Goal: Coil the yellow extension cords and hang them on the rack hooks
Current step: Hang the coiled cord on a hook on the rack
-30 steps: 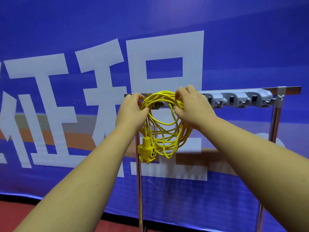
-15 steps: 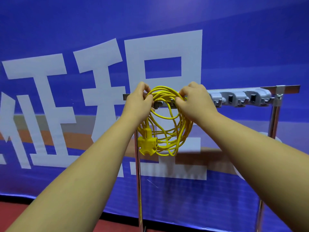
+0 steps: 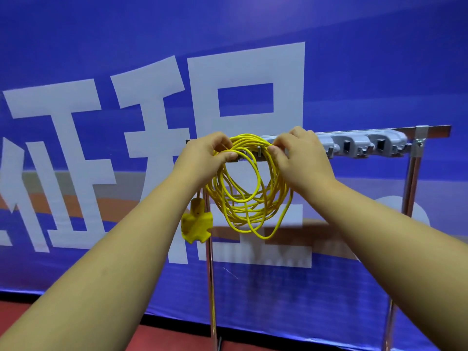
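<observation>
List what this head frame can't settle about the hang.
- Hook under the yellow cord: head view, covered by the strands and by the grip of the left hand and right hand. Whether the cord is seated on it cannot be told.
- Cord's plug end: not visible; only the socket block hangs clear.
- Feet of the rack: cut off by the bottom edge.
- Hook tips on the grey holders: too small to read.

Coil raised to the rail, socket block swung aside

Compared with one second ago, the left hand (image 3: 202,154) and the right hand (image 3: 301,160) have lifted the top of the yellow cord coil (image 3: 249,141) slightly, up to the rack rail (image 3: 435,128). The loops now hang wider. The socket block (image 3: 196,225) has swung from 6 o'clock to 8 o'clock of the coil, across the post (image 3: 209,262).
</observation>
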The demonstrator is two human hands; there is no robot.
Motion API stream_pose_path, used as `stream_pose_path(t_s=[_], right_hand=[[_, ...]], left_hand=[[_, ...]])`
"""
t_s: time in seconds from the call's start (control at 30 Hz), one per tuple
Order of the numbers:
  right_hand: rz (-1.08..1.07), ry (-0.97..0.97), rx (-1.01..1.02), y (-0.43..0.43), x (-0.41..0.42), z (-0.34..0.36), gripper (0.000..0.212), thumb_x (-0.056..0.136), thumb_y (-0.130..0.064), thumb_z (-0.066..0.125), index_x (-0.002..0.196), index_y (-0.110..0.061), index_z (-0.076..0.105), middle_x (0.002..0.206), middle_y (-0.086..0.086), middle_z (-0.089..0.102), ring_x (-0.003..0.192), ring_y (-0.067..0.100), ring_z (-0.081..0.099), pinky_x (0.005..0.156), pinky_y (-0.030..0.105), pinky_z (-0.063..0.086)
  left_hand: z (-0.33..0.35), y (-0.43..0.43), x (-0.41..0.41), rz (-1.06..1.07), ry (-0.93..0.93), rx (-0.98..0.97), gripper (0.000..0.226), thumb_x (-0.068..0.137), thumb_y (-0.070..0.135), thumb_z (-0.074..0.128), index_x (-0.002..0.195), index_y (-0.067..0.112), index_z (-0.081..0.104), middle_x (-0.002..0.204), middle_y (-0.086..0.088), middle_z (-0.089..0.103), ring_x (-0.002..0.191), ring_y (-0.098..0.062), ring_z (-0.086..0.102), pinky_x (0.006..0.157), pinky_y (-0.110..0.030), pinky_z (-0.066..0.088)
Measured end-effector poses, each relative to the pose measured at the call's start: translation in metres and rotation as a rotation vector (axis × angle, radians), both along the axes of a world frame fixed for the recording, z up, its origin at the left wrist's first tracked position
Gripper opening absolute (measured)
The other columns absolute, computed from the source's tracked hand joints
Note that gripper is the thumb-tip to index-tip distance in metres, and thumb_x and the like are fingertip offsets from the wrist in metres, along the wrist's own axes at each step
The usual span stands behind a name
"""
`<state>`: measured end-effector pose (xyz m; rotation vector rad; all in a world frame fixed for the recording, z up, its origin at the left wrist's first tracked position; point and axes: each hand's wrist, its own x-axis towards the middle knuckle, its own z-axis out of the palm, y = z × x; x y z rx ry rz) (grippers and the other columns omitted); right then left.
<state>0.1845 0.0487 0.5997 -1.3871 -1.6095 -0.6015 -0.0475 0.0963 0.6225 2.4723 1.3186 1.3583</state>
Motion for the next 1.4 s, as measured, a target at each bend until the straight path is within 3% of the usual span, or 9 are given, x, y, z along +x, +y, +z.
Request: stream_pose_path(t_s=[0.2, 0.37, 0.5, 0.67, 0.87, 1.03, 1.2, 1.3, 1.4], right_hand=[[0.041, 0.067, -0.039, -0.002, -0.002, 0.01, 0.025, 0.107, -0.037, 0.057, 0.102, -0.015, 0.069, 0.101, 0.007, 0.063, 0.095, 0.027, 0.058, 0.078, 0.039, 0.045], [0.096, 0.035, -0.105, -0.005, -0.011, 0.015, 0.023, 0.103, -0.044, 0.059, 0.101, -0.025, 0.072, 0.087, 0.002, 0.072, 0.087, 0.027, 0.063, 0.075, 0.042, 0.054], [0.145, 0.009, -0.191, -0.008, -0.02, 0.017, 0.026, 0.101, -0.048, 0.057, 0.092, -0.027, 0.07, 0.081, -0.005, 0.073, 0.083, 0.024, 0.063, 0.075, 0.044, 0.054], [0.215, -0.032, -0.315, -0.012, -0.024, 0.021, 0.02, 0.098, -0.043, 0.064, 0.087, -0.028, 0.071, 0.078, -0.015, 0.076, 0.082, 0.012, 0.067, 0.081, 0.042, 0.054], [0.334, 0.239, -0.338, -0.009, -0.021, 0.027, 0.008, 0.1, -0.032, 0.066, 0.097, -0.026, 0.07, 0.078, -0.019, 0.078, 0.079, -0.001, 0.07, 0.074, 0.032, 0.054], [0.361, 0.33, -0.312, -0.005, -0.025, 0.029, 0.009, 0.098, -0.031, 0.066, 0.091, -0.027, 0.07, 0.077, -0.018, 0.078, 0.087, 0.009, 0.076, 0.088, 0.043, 0.061], [0.33, 0.23, -0.377, -0.013, -0.016, 0.026, 0.014, 0.099, -0.036, 0.07, 0.091, -0.028, 0.078, 0.082, -0.014, 0.076, 0.079, 0.008, 0.066, 0.068, 0.031, 0.049], [0.426, 0.242, -0.445, -0.019, -0.005, 0.028, 0.016, 0.101, -0.04, 0.068, 0.098, -0.03, 0.08, 0.09, -0.019, 0.079, 0.094, 0.004, 0.071, 0.079, 0.03, 0.054], [0.528, 0.328, -0.457, -0.025, 0.002, 0.03, 0.017, 0.104, -0.034, 0.067, 0.107, -0.025, 0.081, 0.094, -0.013, 0.081, 0.087, -0.013, 0.07, 0.071, 0.008, 0.047]], left_hand=[[0.0, -0.013, -0.013, 0.016, 0.024, -0.043, 0.022, 0.099, 0.037, 0.068, 0.102, 0.02, 0.053, 0.089, 0.002, 0.061, 0.076, -0.012, 0.058, 0.06, -0.025, 0.041], [0.005, -0.025, -0.014, -0.116, 0.161, 0.042, 0.012, 0.099, 0.017, 0.064, 0.101, 0.028, 0.068, 0.099, 0.012, 0.059, 0.09, -0.007, 0.06, 0.073, -0.022, 0.046], [0.009, -0.029, -0.005, -0.182, 0.023, 0.122, 0.013, 0.091, 0.013, 0.077, 0.099, 0.022, 0.081, 0.093, 0.013, 0.07, 0.087, -0.004, 0.068, 0.077, -0.021, 0.055], [0.012, -0.038, 0.009, -0.217, -0.198, 0.054, 0.019, 0.087, 0.006, 0.081, 0.103, 0.012, 0.076, 0.091, 0.002, 0.076, 0.074, 0.007, 0.069, 0.063, -0.008, 0.051], [0.011, -0.039, 0.017, -0.056, -0.13, 0.114, 0.036, 0.084, 0.024, 0.084, 0.107, 0.023, 0.057, 0.092, 0.013, 0.065, 0.082, -0.005, 0.064, 0.065, -0.015, 0.051], [-0.02, -0.045, 0.009, -0.051, -0.136, -0.18, 0.02, 0.09, 0.018, 0.072, 0.099, 0.02, 0.055, 0.086, -0.003, 0.069, 0.074, -0.019, 0.073, 0.068, -0.04, 0.063], [-0.043, -0.049, -0.007, -0.239, -0.129, -0.345, 0.003, 0.102, 0.017, 0.062, 0.099, 0.017, 0.063, 0.083, -0.005, 0.076, 0.073, -0.009, 0.07, 0.068, -0.028, 0.055], [-0.04, -0.037, -0.013, -0.113, -0.212, -0.2, 0.012, 0.104, 0.027, 0.059, 0.102, 0.036, 0.067, 0.078, 0.002, 0.071, 0.073, -0.012, 0.069, 0.07, -0.034, 0.058], [-0.026, -0.035, -0.019, 0.014, -0.137, -0.035, 0.015, 0.106, 0.031, 0.055, 0.108, 0.039, 0.067, 0.086, 0.009, 0.068, 0.08, -0.015, 0.066, 0.069, -0.032, 0.054]])
